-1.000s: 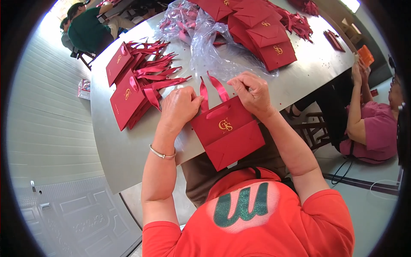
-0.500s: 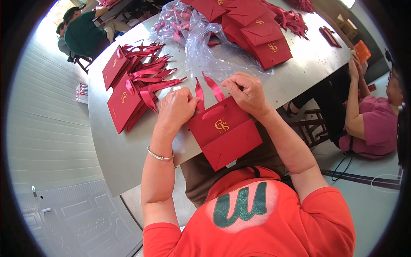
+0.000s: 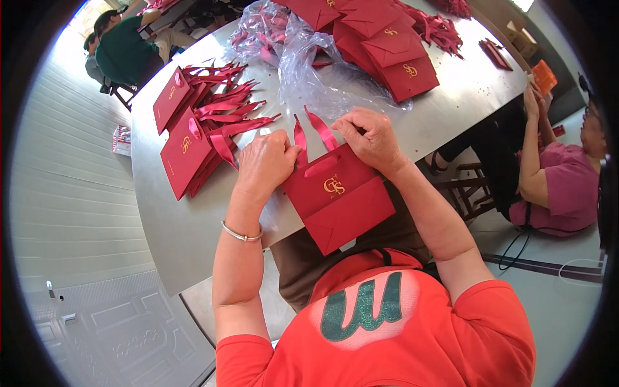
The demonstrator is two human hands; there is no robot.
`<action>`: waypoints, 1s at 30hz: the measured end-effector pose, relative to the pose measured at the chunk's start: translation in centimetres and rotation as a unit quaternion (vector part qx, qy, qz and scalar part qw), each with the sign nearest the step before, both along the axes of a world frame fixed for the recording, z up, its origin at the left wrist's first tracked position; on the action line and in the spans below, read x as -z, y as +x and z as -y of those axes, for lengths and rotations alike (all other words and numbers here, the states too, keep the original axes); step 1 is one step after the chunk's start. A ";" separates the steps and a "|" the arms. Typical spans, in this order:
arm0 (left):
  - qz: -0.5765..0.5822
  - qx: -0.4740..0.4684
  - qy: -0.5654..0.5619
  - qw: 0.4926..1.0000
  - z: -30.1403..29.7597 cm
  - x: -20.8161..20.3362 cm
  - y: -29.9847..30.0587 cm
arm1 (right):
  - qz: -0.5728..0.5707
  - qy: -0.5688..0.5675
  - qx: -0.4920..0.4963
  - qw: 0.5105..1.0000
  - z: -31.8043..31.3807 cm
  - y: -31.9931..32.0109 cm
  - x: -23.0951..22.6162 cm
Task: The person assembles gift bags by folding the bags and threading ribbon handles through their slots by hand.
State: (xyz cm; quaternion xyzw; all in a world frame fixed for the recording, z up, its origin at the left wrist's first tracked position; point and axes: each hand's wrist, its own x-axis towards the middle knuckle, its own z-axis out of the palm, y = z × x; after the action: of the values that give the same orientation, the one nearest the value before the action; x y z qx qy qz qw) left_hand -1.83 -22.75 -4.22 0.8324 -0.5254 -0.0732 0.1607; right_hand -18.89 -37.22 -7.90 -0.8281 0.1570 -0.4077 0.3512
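Note:
A small red paper gift bag (image 3: pixel 351 209) with a gold emblem lies folded flat, across the table's near edge and over my lap. My left hand (image 3: pixel 267 161) is closed at its upper left corner. Fingers curled, my right hand (image 3: pixel 371 140) grips around the upper right corner. What exactly each hand pinches, the bag's rim or its ribbon, is hidden under the fingers. Two pink-red ribbon ends (image 3: pixel 320 131) rise from the bag's top between my hands. A short ribbon band crosses its front below the rim.
Left on the metal table (image 3: pixel 193 245), stacked red bags (image 3: pixel 187 155) trail ribbons. A crumpled clear plastic bag (image 3: pixel 303 71) lies at the back, beside more red bags (image 3: pixel 409 71) and a ribbon heap (image 3: pixel 442 32). A person in pink (image 3: pixel 558 187) sits at the right, another in green behind.

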 end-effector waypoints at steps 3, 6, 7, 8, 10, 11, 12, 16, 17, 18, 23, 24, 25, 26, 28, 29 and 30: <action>-0.004 0.000 0.003 1.000 0.0 0.1 0.0 | -0.004 0.001 0.004 1.000 0.0 0.0 0.0; -0.002 0.001 0.001 1.000 0.1 0.0 -0.1 | -0.010 -0.001 0.006 1.000 0.1 -0.1 0.0; 0.001 0.002 0.002 1.000 0.1 0.0 -0.1 | -0.014 0.000 0.008 1.000 0.1 -0.1 0.0; 0.004 0.004 0.004 1.000 0.1 0.0 -0.2 | -0.015 0.000 0.008 1.000 0.0 -0.1 0.0; 0.008 0.007 0.000 1.000 0.0 0.1 -0.1 | -0.025 -0.002 0.007 1.000 0.0 0.0 0.1; 0.012 0.011 -0.003 1.000 0.0 0.2 -0.1 | -0.025 -0.001 0.006 1.000 0.0 0.0 0.2; 0.011 0.010 -0.002 1.000 -0.1 0.2 -0.1 | -0.022 -0.004 0.008 1.000 0.1 0.1 0.2; 0.019 0.014 0.000 1.000 -0.1 0.1 -0.4 | -0.021 -0.003 0.008 1.000 0.0 0.0 0.1; 0.025 0.012 0.005 1.000 0.0 0.1 -0.4 | -0.022 -0.002 0.007 1.000 0.0 0.0 0.1; 0.024 0.012 0.006 1.000 0.0 0.1 -0.4 | -0.021 -0.001 0.005 1.000 0.0 0.1 0.0; 0.031 0.019 0.002 0.999 -0.1 0.0 -0.5 | -0.007 -0.014 0.004 1.000 0.0 0.2 0.2; 0.031 0.018 0.004 0.999 -0.2 -0.1 -0.5 | -0.008 -0.024 0.002 1.000 -0.1 0.2 0.1; 0.028 0.020 0.003 0.999 -0.2 -0.1 -0.6 | -0.010 -0.035 0.002 0.999 -0.1 0.2 0.0; 0.025 0.021 0.002 0.999 -0.2 -0.2 -0.6 | -0.010 -0.034 0.002 0.999 -0.1 0.2 0.0; 0.023 0.021 0.005 0.999 -0.1 -0.2 -0.6 | -0.002 -0.052 -0.002 0.999 -0.1 0.2 0.0; 0.022 0.021 0.006 1.000 -0.1 -0.2 -0.6 | -0.002 -0.051 -0.003 0.999 -0.1 0.2 0.0; 0.022 0.021 0.008 1.000 -0.1 -0.3 -0.7 | -0.001 -0.058 -0.003 0.998 -0.1 0.3 0.1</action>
State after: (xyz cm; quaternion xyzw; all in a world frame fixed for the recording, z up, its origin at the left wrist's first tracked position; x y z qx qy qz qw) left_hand -2.48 -22.61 -3.94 0.8240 -0.5451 -0.0626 0.1411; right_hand -18.64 -37.12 -8.00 -0.8480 0.1309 -0.4140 0.3039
